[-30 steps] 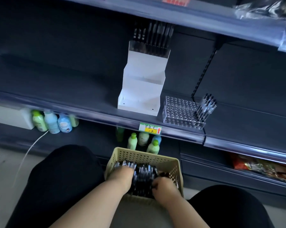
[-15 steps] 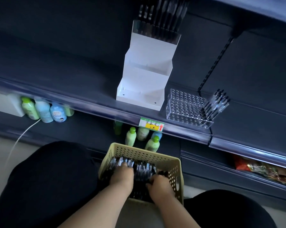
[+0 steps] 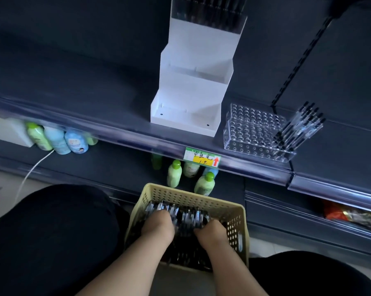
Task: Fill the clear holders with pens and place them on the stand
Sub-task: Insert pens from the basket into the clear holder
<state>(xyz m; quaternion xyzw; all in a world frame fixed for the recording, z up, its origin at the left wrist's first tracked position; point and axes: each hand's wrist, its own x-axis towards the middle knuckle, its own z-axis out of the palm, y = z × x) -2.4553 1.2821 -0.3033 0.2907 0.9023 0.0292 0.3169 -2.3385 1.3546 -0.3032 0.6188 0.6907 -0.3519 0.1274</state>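
Head view: a seated person's left hand (image 3: 158,226) and right hand (image 3: 211,231) reach into a beige basket (image 3: 236,223) between the knees. Each grip has its fingers curled round loose black pens (image 3: 189,216) in the pile.

Beyond the grip and to its right, a clear holder (image 3: 253,129) stands on the shelf (image 3: 73,92), a few pens filling only its right end. The white stand (image 3: 193,90) rises straight ahead of the grip, its lower tiers bare and a filled holder (image 3: 208,13) on top.

The step would likely go best if a small bunch is gathered with tips aligned and lifted clear of the basket wall.

A price label (image 3: 202,157) on the shelf edge shows handwritten Chinese characters, "1.5" and a red up-arrow. The print on the bottles (image 3: 175,173) below is too small to read.
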